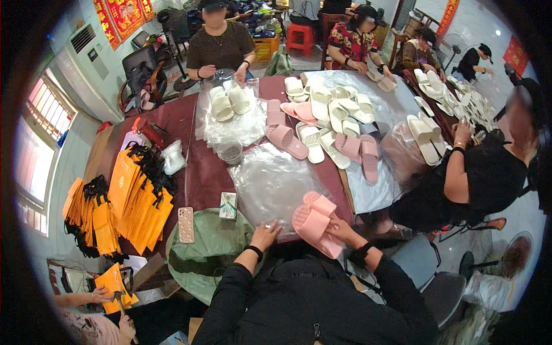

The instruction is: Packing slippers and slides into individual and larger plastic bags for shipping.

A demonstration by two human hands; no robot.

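Observation:
A pair of pink slippers (313, 227) is in my right hand (343, 231), which grips them at their right side, at the table's near edge. They overlap the near right corner of a stack of clear plastic bags (267, 181) lying flat in front of me. My left hand (266, 234) rests on the near edge of that stack, its fingers stretched out and nothing held. Beyond the bags lies a heap of loose slippers, some pink (287, 141), others cream (310, 144).
A small box (228, 205), a phone in a patterned case (186, 225) and a green sack (210, 244) lie left of the bags. Farther left stand orange bags (135, 201). A clear cup (230, 150) sits beyond. Co-workers surround the table; one at lower left holds a hammer (119, 299).

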